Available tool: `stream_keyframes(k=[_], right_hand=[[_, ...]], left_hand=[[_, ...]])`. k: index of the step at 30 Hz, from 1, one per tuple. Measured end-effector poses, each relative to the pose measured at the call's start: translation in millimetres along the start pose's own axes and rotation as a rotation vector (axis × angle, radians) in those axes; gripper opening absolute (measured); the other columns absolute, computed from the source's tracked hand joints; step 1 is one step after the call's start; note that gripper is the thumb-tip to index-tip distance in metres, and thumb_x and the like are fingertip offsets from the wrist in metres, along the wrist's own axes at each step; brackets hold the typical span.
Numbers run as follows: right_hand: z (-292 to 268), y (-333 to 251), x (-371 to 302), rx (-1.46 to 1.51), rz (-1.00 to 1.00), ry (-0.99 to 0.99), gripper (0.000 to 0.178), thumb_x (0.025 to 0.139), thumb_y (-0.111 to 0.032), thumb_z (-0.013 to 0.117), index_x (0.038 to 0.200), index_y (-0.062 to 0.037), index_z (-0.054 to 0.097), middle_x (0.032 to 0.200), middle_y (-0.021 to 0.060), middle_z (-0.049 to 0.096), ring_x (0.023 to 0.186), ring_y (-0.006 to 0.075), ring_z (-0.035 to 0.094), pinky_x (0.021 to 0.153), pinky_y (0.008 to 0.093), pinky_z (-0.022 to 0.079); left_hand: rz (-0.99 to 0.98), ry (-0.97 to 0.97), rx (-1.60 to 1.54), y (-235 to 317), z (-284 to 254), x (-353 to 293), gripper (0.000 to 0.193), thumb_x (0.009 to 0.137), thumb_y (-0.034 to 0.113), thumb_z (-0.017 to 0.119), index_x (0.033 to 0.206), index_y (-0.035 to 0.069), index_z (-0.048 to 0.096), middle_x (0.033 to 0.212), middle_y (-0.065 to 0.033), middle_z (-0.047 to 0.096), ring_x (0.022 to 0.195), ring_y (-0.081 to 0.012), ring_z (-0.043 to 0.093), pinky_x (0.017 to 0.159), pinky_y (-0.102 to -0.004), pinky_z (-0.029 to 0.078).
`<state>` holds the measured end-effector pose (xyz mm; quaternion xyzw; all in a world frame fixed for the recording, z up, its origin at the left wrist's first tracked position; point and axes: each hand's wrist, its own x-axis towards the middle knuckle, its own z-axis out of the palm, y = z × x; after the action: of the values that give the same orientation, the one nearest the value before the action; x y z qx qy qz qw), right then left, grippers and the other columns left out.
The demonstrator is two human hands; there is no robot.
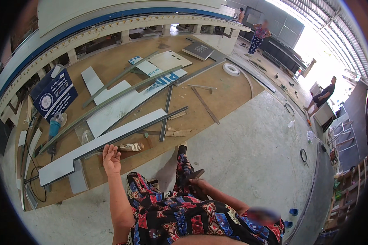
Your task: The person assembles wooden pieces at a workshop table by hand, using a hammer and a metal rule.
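My left hand (111, 159) is raised at the near edge of a long white panel strip (110, 139) with a dark edge. Its fingers are stretched out, and nothing shows in them; whether the fingertips touch the strip I cannot tell. Low in front of my body, my right hand (199, 185) is closed around a dark, flat-ended tool (194, 175) whose lower part is hidden. Just beyond my left hand lies a wrapped roll-like thing (131, 147). Past the strip's left part rests a teal angle grinder (54, 130).
The brown worktable (216, 85) bears several white panels (114, 112), long metal strips, a dark blue box (55, 94) and a white tape roll (231, 70). A long machine (151, 22) stands behind. Other people (259, 36) stand farther off. A black cable (28, 163) hangs at left.
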<state>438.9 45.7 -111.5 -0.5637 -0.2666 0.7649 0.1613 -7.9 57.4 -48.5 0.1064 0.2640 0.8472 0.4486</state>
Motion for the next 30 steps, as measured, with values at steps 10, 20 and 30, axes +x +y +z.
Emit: stream_keyframes(k=[10, 20, 30], right_hand=[[0, -139, -39, 0.121, -0.379, 0.043, 0.033, 0.088, -0.037, 0.065, 0.087, -0.0060, 0.054, 0.064, 0.0082, 0.055, 0.050, 0.0221, 0.056, 0.044, 0.0359, 0.047], [10, -232, 14, 0.243, -0.380, 0.142, 0.029, 0.084, -0.033, 0.070, 0.078, -0.0101, 0.052, 0.062, 0.0068, 0.054, 0.051, 0.0229, 0.055, 0.046, 0.0399, 0.046], [17, -278, 75, 0.280, -0.411, 0.222, 0.021, 0.082, -0.022, 0.072, 0.083, -0.0066, 0.057, 0.064, 0.0094, 0.053, 0.051, 0.0258, 0.056, 0.044, 0.0435, 0.043]], left_hand=[[-0.001, -0.006, 0.023, -1, 6, -1, 0.040, 0.080, -0.007, 0.058, 0.118, 0.007, 0.056, 0.109, -0.0097, 0.068, 0.099, -0.0235, 0.067, 0.074, -0.0359, 0.058], [-0.022, 0.014, 0.049, 1, 7, -1, 0.039, 0.082, -0.005, 0.058, 0.118, 0.007, 0.056, 0.108, -0.0094, 0.068, 0.097, -0.0229, 0.067, 0.073, -0.0357, 0.059], [-0.025, -0.014, 0.054, 1, 9, -4, 0.038, 0.082, -0.004, 0.060, 0.118, 0.008, 0.057, 0.108, -0.0094, 0.068, 0.097, -0.0225, 0.067, 0.072, -0.0349, 0.059]])
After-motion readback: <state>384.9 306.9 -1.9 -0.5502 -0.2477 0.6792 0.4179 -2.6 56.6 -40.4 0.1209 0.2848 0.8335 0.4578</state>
